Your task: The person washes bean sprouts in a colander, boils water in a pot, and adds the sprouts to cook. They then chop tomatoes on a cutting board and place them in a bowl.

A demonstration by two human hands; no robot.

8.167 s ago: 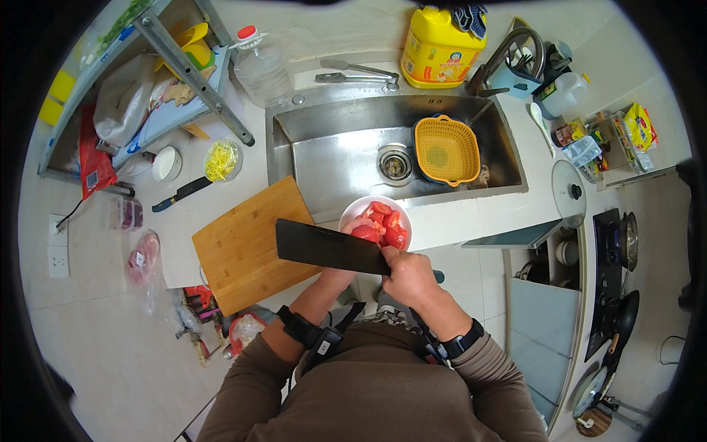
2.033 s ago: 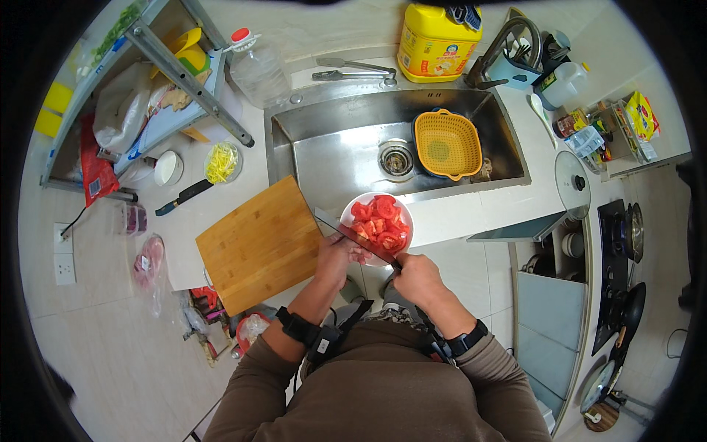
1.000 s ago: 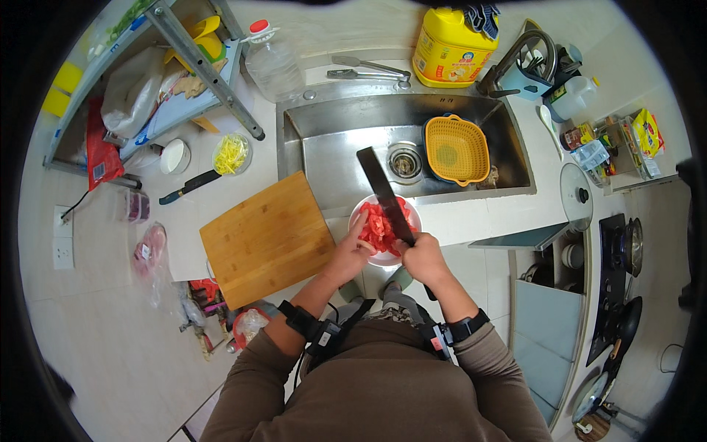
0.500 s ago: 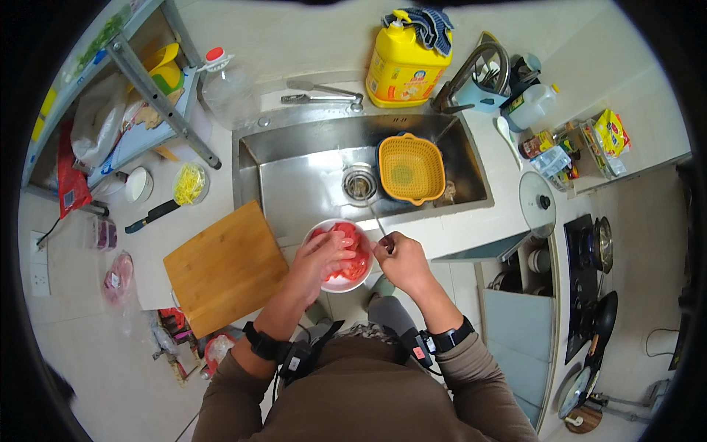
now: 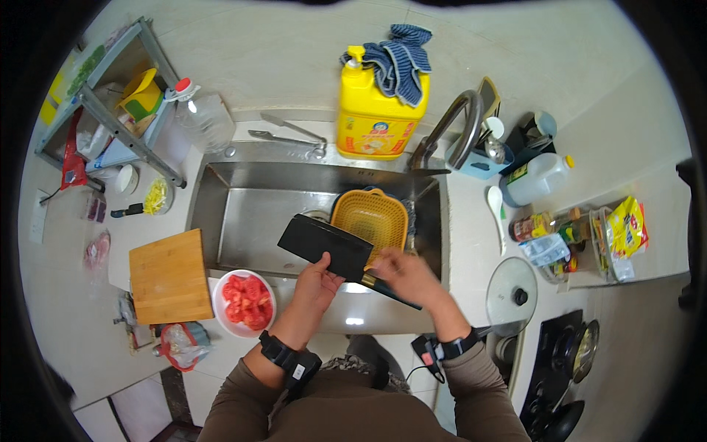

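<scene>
Over the front edge of the sink (image 5: 239,210), my left hand (image 5: 318,286) grips a cleaver (image 5: 324,243) by its blade, thumb on the dark flat face and fingers beneath. The cleaver's dark handle (image 5: 398,293), with a gold-coloured collar, points right toward me. My right hand (image 5: 412,274) hovers at the handle; motion smears its fingers, so I cannot tell whether they touch it. Behind the blade, a yellow colander (image 5: 368,214) sits in the sink. Left of my left forearm stands a white bowl (image 5: 219,309) of cut tomatoes (image 5: 247,302).
A wooden cutting board (image 5: 169,276) lies left of the bowl. A second knife (image 5: 127,211) rests beside a bowl of yellow shreds (image 5: 157,197). Behind the sink stand a yellow jug (image 5: 379,125), tongs (image 5: 287,136) and the faucet (image 5: 465,129). A glass lid (image 5: 508,295) lies right.
The tomato bowl has left my hands and stands beside the cutting board. My left hand has moved onto the cleaver blade, which is turned broadside. The whole view has shifted.
</scene>
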